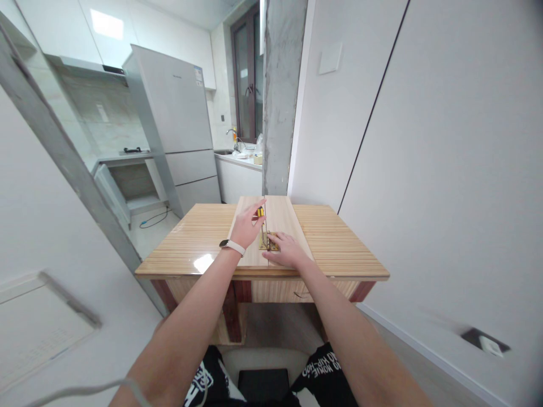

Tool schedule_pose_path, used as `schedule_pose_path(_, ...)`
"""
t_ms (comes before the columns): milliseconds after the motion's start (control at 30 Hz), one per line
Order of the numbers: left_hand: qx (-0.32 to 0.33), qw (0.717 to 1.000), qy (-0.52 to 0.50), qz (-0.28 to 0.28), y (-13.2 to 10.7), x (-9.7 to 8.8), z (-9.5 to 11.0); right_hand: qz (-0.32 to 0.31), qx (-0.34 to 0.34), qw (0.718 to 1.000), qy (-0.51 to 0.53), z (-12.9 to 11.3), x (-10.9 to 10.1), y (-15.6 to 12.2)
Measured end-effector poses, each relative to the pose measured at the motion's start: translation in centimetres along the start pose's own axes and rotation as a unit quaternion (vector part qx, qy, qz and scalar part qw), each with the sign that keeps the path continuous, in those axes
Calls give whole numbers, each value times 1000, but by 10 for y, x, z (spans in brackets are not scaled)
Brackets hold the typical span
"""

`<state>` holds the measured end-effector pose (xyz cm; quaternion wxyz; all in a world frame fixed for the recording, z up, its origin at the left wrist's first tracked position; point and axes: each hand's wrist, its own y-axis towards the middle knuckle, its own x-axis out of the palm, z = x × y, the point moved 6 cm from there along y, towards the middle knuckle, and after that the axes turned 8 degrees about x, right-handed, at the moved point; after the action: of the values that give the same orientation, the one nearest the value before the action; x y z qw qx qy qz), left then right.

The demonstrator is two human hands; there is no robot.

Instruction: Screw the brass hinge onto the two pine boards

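Clamped on a yellow-handled screwdriver (261, 213), the left hand (248, 226) stands it over the hinge (263, 243); the right hand (288, 250), fingers loosely spread, steadies it. Bridging two boards (280, 210) near the table's (343, 240) front edge, the hinge seems placed, not fully fastened.

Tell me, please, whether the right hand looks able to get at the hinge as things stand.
Yes, most likely: the right hand is at the hinge, partly over it, and its way looks free; the screwdriver in the left hand points toward the hinge's left side.
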<state>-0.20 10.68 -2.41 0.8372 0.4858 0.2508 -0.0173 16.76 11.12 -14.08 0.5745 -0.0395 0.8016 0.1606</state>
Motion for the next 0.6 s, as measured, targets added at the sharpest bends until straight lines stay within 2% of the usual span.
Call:
schedule_pose_path(133, 0, 999, 34, -7, 1, -4, 3, -5, 3, 1000, -2, 1, 2, 1)
schedule_pose_path(267, 27, 999, -28, -20, 2, 0, 3, 3, -1, 1000, -2, 1, 2, 1)
schedule_pose_path(400, 9, 996, -79, -37, 3, 5, -2, 5, -2, 1000, -2, 1, 2, 0)
schedule_pose_path(600, 3, 999, 4, -36, 5, -3, 1, 2, 0, 1000, -4, 1, 2, 1)
